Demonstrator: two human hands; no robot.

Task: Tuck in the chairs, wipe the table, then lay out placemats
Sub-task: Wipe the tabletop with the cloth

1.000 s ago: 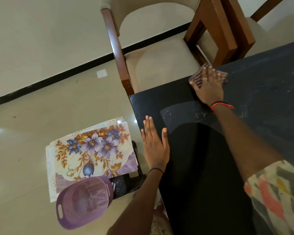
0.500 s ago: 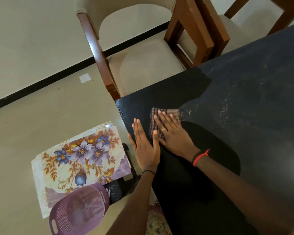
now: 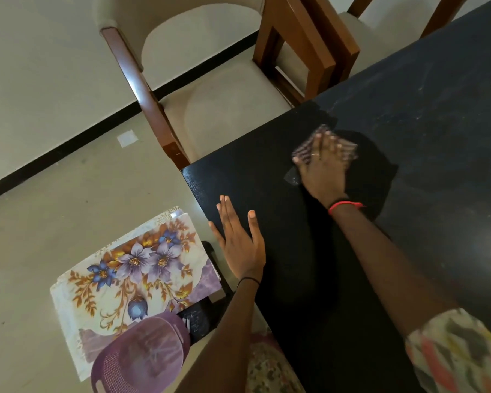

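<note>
The dark table fills the right side, dusty and streaked at its far part. My right hand presses flat on a checked cloth a little in from the table's near corner; the hand is blurred. My left hand rests flat with straight fingers on the table's left edge. A cream-cushioned wooden chair stands at the table's end, seat partly under the top. Floral placemats lie stacked on a low dark stool left of the table.
A purple plastic basket sits upside down on the near end of the placemat stack. A second wooden chair shows at the top. Pale tiled floor with a black skirting line spreads left.
My right hand with the cloth slid back from the far corner to beside my left hand, then out again toward the middle of the table. My left hand stayed on the edge.
</note>
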